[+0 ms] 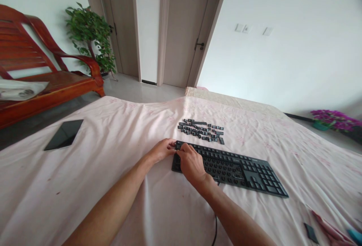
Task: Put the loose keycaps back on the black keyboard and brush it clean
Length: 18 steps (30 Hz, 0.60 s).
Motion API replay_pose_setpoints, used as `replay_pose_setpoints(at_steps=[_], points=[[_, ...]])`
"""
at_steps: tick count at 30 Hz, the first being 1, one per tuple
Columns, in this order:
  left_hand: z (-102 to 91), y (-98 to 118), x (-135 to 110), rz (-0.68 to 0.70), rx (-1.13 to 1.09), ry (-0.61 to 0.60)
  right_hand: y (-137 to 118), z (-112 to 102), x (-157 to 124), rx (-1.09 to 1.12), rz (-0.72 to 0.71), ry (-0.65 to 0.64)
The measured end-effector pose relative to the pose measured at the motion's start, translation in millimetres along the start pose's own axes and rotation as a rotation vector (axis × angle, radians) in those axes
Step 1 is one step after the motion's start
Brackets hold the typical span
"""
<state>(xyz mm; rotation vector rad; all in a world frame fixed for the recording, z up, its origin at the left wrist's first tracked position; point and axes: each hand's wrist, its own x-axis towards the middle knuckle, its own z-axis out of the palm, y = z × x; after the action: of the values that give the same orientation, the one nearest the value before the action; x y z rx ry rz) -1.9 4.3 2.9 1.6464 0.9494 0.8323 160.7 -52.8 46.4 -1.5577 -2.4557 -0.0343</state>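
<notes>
Keyboard [230, 168] lies flat, probably steadied by the half-curled left hand [164, 149] beside the curled right hand [192, 162], though any grip is hidden.

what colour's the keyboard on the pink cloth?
The keyboard is black; it shows best in the head view, the only one here.

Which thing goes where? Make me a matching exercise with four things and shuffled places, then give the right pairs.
Things
1. Loose keycaps
2. Flat dark-screened device
3. Right hand
4. Purple flowers

Places
A. Near the wall, at the picture's far right
B. At the left end of the keyboard
C. On the pink cloth, just beyond the keyboard
D. On the cloth, at the picture's left

Pairs: 1-C; 2-D; 3-B; 4-A
</notes>
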Motion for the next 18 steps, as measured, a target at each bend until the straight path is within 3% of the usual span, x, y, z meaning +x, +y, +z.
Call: replay_pose_setpoints(at_steps=[6, 11, 18], points=[[-1.9, 2.2, -1.8, -0.040, -0.024, 0.033, 7.8, 1.1, -0.7, 0.217, 0.069, 0.057], [-5.4, 5.6, -2.8, -0.020, -0.054, -0.047, 10.4, 1.9, 2.5, 0.288, 0.070, 0.064], [-6.3, 3.2, -2.8, -0.067, -0.081, -0.011, 19.2, 7.8, 3.5, 0.348, 0.068, 0.106]])
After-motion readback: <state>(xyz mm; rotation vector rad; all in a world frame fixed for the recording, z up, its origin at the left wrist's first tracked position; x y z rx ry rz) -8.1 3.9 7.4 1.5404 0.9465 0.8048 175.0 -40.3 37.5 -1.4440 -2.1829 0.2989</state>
